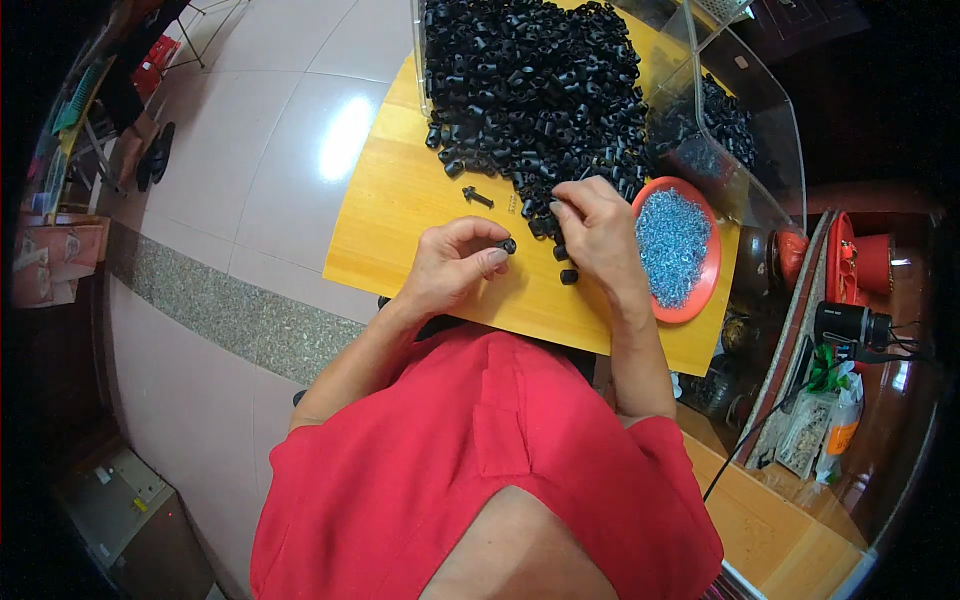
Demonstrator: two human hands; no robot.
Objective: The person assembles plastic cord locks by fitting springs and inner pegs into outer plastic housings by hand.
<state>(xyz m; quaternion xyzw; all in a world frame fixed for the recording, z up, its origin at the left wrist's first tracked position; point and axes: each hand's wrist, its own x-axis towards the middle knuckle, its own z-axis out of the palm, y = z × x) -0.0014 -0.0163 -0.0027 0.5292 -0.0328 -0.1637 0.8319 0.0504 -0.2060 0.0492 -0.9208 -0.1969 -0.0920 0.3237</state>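
My left hand point(446, 266) pinches a small black plastic fitting point(508, 246) between thumb and forefinger, just above the yellow tabletop point(375, 225). My right hand point(604, 238) is at the near edge of a large heap of similar black fittings point(530, 90). Its thumb and forefinger are pressed together; whatever lies between them cannot be made out. Several loose fittings trail from the heap beside the right fingers, the nearest being a single black fitting point(569, 276). A longer black piece point(478, 197) rests alone beyond my left hand.
Right of my right hand stands a red plate point(686, 314) full of small silvery metal pieces point(672, 245). Behind it, a clear plastic bin point(783, 120) holds more black fittings. A black cylindrical device point(842, 324) with cables lies far right. Another person's foot point(135, 155) shows at upper left.
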